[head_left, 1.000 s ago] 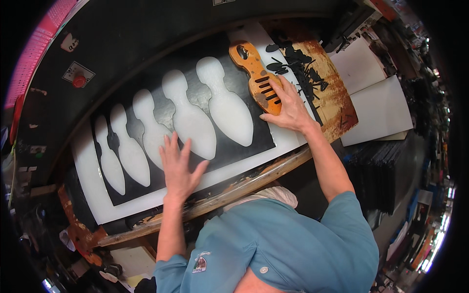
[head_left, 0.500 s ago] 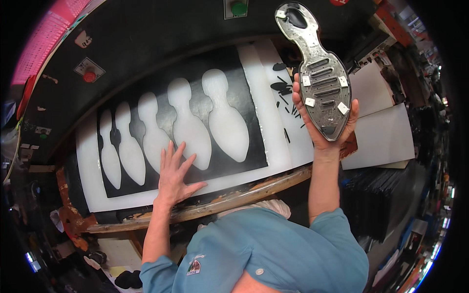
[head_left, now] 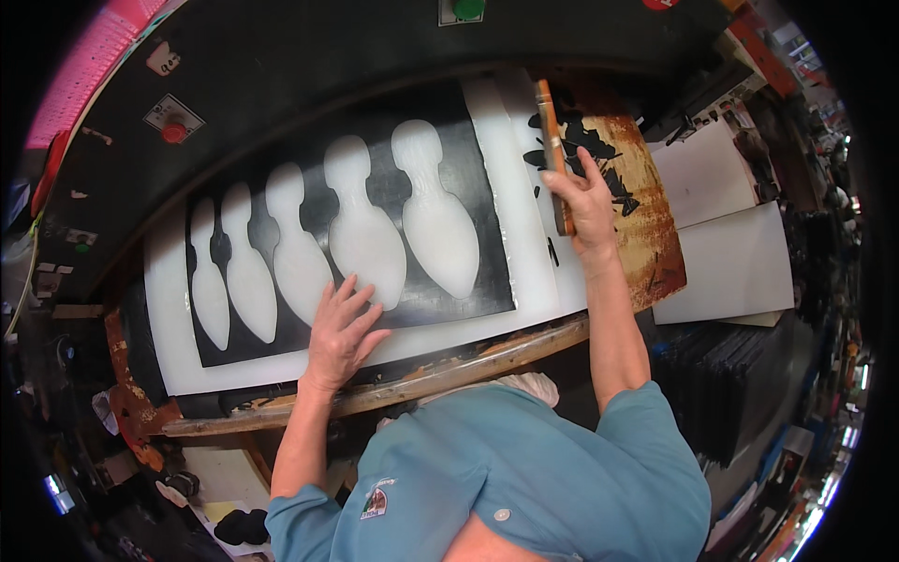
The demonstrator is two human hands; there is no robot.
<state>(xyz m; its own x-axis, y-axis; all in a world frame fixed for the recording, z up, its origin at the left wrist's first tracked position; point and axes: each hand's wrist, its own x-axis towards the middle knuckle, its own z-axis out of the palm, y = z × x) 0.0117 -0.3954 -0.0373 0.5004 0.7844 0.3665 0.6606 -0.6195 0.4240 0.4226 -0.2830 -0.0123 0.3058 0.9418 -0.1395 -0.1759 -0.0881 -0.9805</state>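
Note:
My right hand (head_left: 585, 201) holds a sole-shaped cutting die (head_left: 553, 131), now turned edge-on so its narrow brownish rim faces up. The die stands over the right part of a white cutting board (head_left: 538, 272). A black sheet (head_left: 479, 201) with several sole-shaped openings lies on that board, and white shows through the openings. My left hand (head_left: 342, 337) rests near the sheet's front edge, fingers spread and holding nothing. Its fingertips reach the lower ends of the middle openings.
Black scraps (head_left: 613, 183) lie on a worn, rusty-brown surface (head_left: 660, 244) at the right. White sheets (head_left: 735, 267) and a stack of black sheets (head_left: 716, 384) are farther right. A dark machine beam (head_left: 318, 56) with red and green buttons spans the back. A wooden rail (head_left: 440, 375) runs along the front.
My right hand has swung the die left and turned it from face-on to edge-on, uncovering the scraps. My left hand stays by the sheet, its fingers closer together.

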